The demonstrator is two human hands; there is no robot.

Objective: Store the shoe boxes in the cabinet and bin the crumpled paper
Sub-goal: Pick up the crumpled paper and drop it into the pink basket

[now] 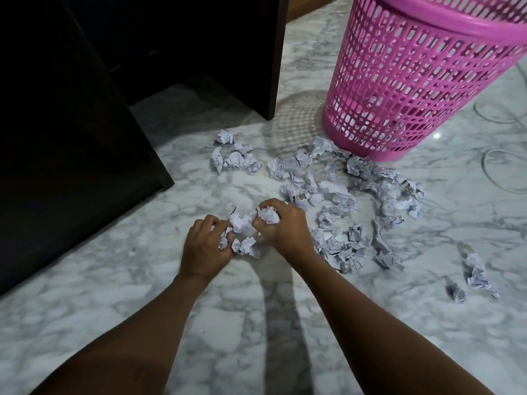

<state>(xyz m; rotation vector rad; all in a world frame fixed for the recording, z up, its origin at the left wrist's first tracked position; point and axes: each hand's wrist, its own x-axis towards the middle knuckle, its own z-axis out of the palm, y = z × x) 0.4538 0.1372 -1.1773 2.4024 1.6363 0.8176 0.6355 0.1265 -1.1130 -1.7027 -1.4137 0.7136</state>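
1. At far left we see the dark cabinet (pixel 71 124) standing on the marble floor (pixel 114 295).
2. Our left hand (pixel 206 246) curls its grip around paper scraps (pixel 225 240) lying on the floor.
3. Just beside it, our right hand (pixel 285 223) has its grip closed round a paper ball (pixel 268 215).
4. The other crumpled paper (pixel 336 195) lies scattered across the floor, some pieces touching the foot of the pink bin (pixel 413 81) at upper right.

Top of pink bin (pixel 413 81) beyond frame.

Crumpled paper (pixel 268 215) in left hand (pixel 206 246) and right hand (pixel 282 223), more across marble floor (pixel 114 280) before pink bin (pixel 413 81).
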